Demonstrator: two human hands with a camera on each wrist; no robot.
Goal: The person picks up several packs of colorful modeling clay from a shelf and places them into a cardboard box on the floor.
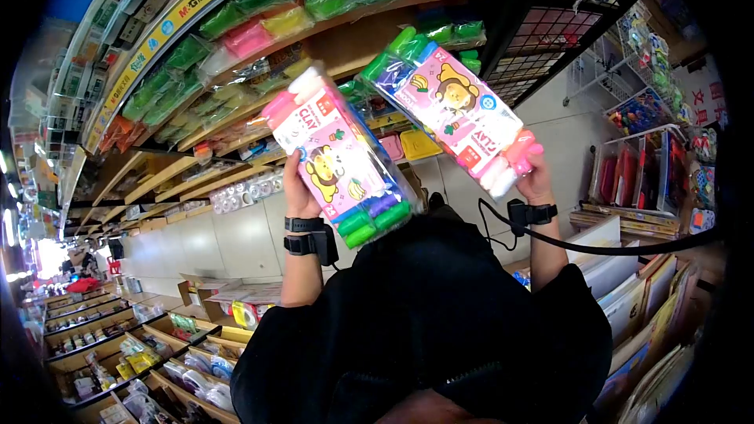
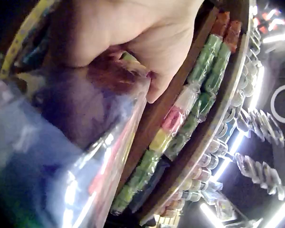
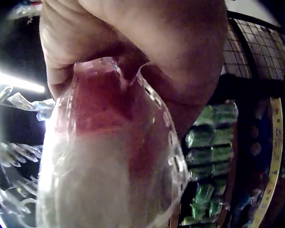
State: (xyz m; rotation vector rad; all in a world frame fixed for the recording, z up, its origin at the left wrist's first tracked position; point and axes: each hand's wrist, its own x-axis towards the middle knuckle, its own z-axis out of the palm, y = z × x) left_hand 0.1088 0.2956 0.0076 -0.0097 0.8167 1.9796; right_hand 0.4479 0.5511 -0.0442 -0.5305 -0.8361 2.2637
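Observation:
My left hand (image 1: 297,190) grips one side of a clear-wrapped pack of modelling clay (image 1: 334,159). Its pink label has a cartoon bear, with white and pink pieces at the far end and green and purple ones nearest me. A similar clay pack (image 1: 449,102) is held by its lower right end in my right hand (image 1: 537,180); its green and blue pieces point away from me. In the left wrist view, thumb and fingers (image 2: 154,78) close on the wrapper. The right wrist view shows the crimped bag edge (image 3: 173,147) pinched, red and white pieces inside.
Curved wooden shelves (image 1: 345,20) ahead carry more wrapped packs, mostly green. A black wire rack (image 1: 542,39) stands right of them. Low bins (image 1: 181,369) of goods fill the lower left, and upright boards (image 1: 644,322) lean at my right. A black cable (image 1: 628,250) runs from my right wrist.

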